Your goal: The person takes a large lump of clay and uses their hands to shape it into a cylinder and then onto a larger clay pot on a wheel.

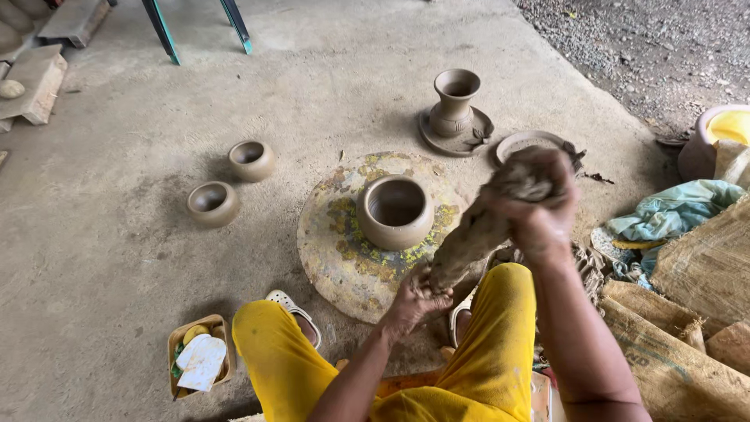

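- Grey concrete floor (312, 70) fills most of the head view, dusty and bare, with loose gravel (641, 47) along the top right edge.
- At the centre lies a round, paint-flecked disc (328, 250), flat on the floor, with a squat clay pot (395, 211) standing upright in its middle, mouth open to the top.
- A person in yellow trousers (500, 336) sits at the near edge of the disc, a white sandal (291, 306) showing beside one knee.
- Both hands hold a long roll of wet clay (480, 227), tilted above the right part of the disc, just beside the pot and not touching it.
- The left hand (414, 297) is clenched around the lower end of the roll.
- The right hand (535, 207) is higher, its fingers wrapped tightly around the upper end.
- Beyond the disc a small clay vase (455, 101) stands upright on a clay plate (437, 139), and just to its right sits a shallow bowl (531, 142), partly hidden by the raised hand.
- Left of the disc, well apart from it, two small round pots (212, 203) stand near each other.
- At the lower left is a small box (178, 340) holding a white cloth and yellow bits.
- Brown sacks (703, 273) and a crumpled pale blue cloth (672, 207) are piled on the right.
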